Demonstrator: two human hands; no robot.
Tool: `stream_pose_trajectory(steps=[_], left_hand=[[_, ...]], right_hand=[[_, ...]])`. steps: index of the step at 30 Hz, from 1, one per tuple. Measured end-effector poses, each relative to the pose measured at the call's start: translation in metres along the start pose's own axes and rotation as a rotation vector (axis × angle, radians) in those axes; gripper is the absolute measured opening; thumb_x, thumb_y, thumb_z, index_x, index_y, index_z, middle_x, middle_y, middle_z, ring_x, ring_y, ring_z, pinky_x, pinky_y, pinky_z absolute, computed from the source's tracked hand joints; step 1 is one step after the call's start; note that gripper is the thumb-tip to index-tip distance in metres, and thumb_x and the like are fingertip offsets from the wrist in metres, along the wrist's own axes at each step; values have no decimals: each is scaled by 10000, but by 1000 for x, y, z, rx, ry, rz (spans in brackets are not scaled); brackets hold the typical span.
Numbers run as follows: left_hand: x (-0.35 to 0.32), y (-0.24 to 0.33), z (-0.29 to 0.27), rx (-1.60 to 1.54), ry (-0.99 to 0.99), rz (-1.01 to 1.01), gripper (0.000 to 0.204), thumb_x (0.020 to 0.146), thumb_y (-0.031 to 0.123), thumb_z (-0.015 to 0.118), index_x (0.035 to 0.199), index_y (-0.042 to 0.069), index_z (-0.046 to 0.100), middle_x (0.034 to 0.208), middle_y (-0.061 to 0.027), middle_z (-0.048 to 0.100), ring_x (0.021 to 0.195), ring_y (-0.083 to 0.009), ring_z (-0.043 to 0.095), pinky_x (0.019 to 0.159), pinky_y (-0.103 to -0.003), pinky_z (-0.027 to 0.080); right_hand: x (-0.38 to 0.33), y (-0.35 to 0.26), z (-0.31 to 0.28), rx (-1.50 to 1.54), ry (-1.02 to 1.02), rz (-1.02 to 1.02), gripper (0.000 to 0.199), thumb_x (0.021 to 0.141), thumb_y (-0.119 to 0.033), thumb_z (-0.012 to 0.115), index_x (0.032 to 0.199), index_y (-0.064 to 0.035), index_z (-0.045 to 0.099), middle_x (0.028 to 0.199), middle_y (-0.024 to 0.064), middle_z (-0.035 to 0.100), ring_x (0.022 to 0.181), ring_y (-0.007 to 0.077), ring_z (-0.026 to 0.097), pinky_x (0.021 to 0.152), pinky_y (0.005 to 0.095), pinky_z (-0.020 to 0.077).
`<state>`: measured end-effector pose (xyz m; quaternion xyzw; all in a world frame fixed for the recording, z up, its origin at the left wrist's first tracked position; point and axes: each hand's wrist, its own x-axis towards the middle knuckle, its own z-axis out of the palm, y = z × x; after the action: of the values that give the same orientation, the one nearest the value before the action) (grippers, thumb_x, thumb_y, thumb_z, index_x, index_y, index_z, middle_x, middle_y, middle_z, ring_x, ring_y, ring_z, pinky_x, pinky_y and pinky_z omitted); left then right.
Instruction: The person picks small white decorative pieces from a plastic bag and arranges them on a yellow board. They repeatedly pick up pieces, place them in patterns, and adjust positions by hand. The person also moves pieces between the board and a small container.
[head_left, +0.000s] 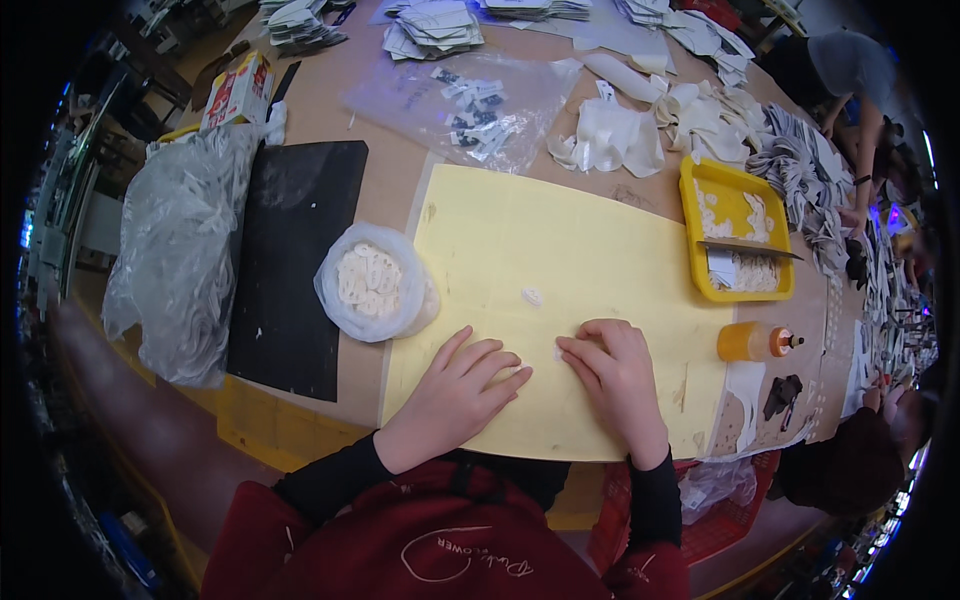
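Note:
My left hand (462,385) is low over a yellow sheet (560,230), its thumb and forefinger tips drawn together and the other fingers fanned out. A pale speck shows at those tips, too small to name. To the right, my right hand (618,372) pinches a small white piece (558,353) between thumb and fingers. Beyond both hands, a small white oval piece (532,297) lies alone on the sheet. Left of it stands a clear plastic bag (335,285), rolled open and full of similar off-white pieces (368,283).
At right is a yellow tray (689,215) with white scraps and a metal blade (745,247) across it. Nearby lies an orange bottle (745,342). A black board (295,260) and plastic-wrapped bundle (185,250) are at left. Fabric stacks (432,28) line the back; people work at right.

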<state>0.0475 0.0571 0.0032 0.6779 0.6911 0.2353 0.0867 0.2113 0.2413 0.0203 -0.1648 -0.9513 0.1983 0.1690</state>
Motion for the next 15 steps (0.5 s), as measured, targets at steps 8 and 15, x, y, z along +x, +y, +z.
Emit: stream_pose_trajectory(steps=[8,15], left_hand=[[-20,9,-17,-429,182,-164,240,929,138,699,1161,90,730,1071,-47,648,1052,-242,607,988,-416,463],[-37,-12,-32,-782,312,-467,160,975,97,653,1085,26,745,974,-90,693,950,-252,644,842,-338,496]], right_hand=[[-3,-18,10,11,198,129,161,808,-84,803,945,-65,720,936,68,639,899,256,609,786,383,468],[-14,-2,-33,141,356,423,201,860,17,744,1057,-26,743,1101,129,710,1035,291,684,847,357,551]])
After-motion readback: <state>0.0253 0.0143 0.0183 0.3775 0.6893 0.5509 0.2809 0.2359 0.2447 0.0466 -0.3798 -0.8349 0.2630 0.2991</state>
